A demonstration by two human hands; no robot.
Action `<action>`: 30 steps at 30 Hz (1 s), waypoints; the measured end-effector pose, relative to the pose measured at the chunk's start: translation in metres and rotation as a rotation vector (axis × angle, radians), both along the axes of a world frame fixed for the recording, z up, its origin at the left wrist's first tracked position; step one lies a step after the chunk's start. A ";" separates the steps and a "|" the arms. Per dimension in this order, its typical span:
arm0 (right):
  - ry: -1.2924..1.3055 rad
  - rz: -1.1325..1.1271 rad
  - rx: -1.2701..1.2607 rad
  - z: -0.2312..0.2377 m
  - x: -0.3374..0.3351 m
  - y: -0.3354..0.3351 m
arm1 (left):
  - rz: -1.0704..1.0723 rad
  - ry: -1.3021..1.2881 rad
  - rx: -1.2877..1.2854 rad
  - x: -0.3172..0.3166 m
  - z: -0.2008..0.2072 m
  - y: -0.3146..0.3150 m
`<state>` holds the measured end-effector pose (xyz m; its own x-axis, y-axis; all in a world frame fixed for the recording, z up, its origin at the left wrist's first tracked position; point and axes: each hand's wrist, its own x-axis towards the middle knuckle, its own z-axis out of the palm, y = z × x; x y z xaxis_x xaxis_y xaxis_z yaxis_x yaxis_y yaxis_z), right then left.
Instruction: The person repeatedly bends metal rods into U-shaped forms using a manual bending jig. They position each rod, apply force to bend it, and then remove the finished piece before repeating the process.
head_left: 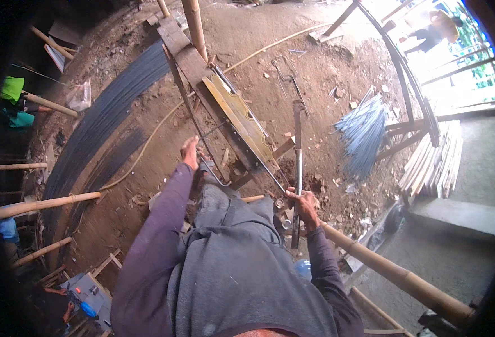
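1. Two hands worked at a narrow wooden bench (186,56) that ran away from the person across the dirt floor (292,62).
2. Far left, a broad sheaf of long dark steel rods (104,121) lay on the ground, well apart from both hands.
3. The left hand (190,153) was closed on a thin bent steel wire (213,171), whose hooked end curved just below and right of that hand, beside the bench.
4. A yellow metal plate (242,123) lay along the bench top, between the two hands and slightly beyond them.
5. The right hand (303,203) was clenched round a long upright steel lever bar (297,163), gripping it low down; the bar rose away from the hand toward the bench's far side.
6. Further right, a bundle of pale blue-grey rods (365,135) lay on the floor, and stacked timber battens (435,163) lay beyond them.
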<state>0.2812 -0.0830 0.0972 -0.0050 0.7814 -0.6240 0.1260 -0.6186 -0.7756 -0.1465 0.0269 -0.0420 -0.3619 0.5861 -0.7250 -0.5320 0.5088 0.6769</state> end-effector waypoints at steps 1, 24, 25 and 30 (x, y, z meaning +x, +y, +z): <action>0.010 -0.018 -0.014 -0.007 -0.001 -0.002 | -0.111 0.063 -0.013 -0.008 0.000 0.010; -0.651 0.321 0.128 0.007 0.097 -0.026 | -0.997 0.936 -0.026 0.001 -0.026 0.081; -0.698 0.326 0.042 -0.001 0.103 -0.019 | -1.009 0.906 0.024 0.002 -0.028 0.085; -1.023 0.620 0.500 -0.006 0.161 0.011 | -0.846 0.701 0.205 0.004 -0.037 0.094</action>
